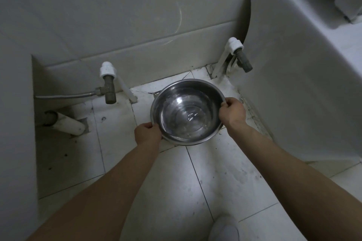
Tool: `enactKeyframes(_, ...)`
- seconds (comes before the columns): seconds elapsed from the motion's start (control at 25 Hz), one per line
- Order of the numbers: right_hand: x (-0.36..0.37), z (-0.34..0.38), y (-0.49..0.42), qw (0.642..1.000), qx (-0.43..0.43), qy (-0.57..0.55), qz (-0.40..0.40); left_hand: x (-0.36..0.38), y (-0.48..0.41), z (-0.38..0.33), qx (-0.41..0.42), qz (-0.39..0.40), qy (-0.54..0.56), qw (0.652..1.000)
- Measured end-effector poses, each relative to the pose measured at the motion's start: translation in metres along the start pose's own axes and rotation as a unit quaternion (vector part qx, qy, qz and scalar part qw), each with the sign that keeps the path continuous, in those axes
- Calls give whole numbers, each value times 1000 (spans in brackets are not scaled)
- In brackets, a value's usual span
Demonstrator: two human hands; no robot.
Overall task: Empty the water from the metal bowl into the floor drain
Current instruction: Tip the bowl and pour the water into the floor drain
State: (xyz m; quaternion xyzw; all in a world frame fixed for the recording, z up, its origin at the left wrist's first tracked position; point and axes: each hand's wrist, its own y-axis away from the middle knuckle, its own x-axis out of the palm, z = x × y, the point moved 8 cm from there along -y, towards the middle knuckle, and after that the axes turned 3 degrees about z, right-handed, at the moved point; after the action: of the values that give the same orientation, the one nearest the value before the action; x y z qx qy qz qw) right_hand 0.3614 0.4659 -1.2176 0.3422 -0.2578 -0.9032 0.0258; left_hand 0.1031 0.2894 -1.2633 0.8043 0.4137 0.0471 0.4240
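Note:
A round metal bowl [188, 111] with clear water in its bottom hangs level above the white tiled floor, close to the back wall. My left hand [147, 133] grips its near-left rim. My right hand [233, 112] grips the right rim. A dark corner of what may be the floor drain [155, 93] peeks out at the bowl's far-left edge; the bowl hides the rest of it.
A metal valve [108, 89] with a braided hose sticks out of the wall at left, above a white pipe [67, 123]. A second valve [242, 57] stands at the right. A large white appliance [303, 84] fills the right side. My grey slipper [224, 230] is below.

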Motion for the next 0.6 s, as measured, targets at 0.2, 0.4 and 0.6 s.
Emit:
enactKeyframes(0.2,2,0,-5,1000,-3,-1,2,2,-1,0,-1,-7,-2,1000)
enactKeyframes(0.4,4,3,-9,1000,-4,0,4,3,-3,1,-3,-2,-6,1000)
enactKeyframes(0.6,1,3,-13,1000,-2,3,3,8,0,2,-5,-4,-5,1000)
